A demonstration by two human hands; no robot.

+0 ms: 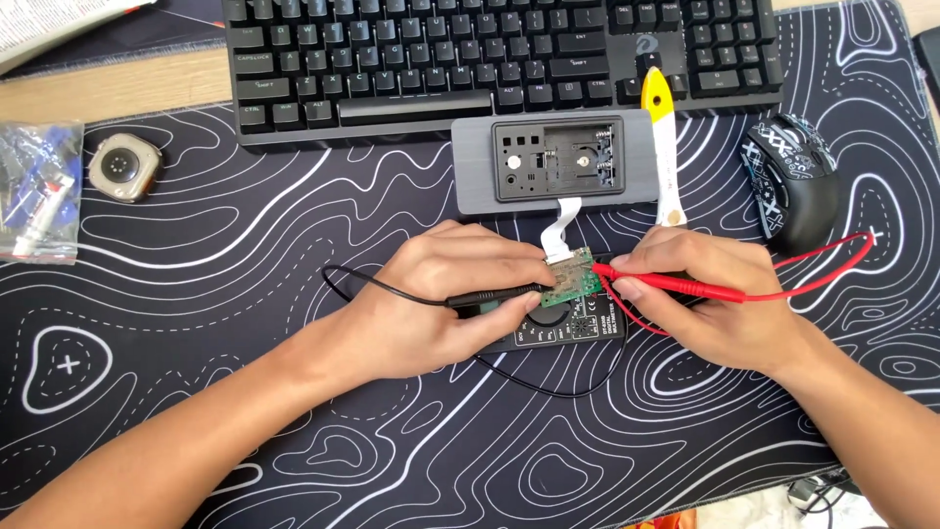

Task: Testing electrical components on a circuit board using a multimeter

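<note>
Fingers of left hand [431, 304] clamp black probe [490, 295], right hand [705, 294] pinches red probe [676, 282] — both on green circuit board [576, 277]; keyboard [490, 59], mouse [793, 181] at frame top.

Wooden desk [117, 93] — black patterned mat [294, 460], daylight

- Lower half of the desk mat [470, 460] lay open below the forearms.
- Toward the top, the keyboard [499, 59] and grey opened device [553, 162] blocked passage.
- Mouse [791, 191] and red lead [822, 264] crowded the right; watch body [124, 167] and plastic bag [39, 191] the left.
</note>
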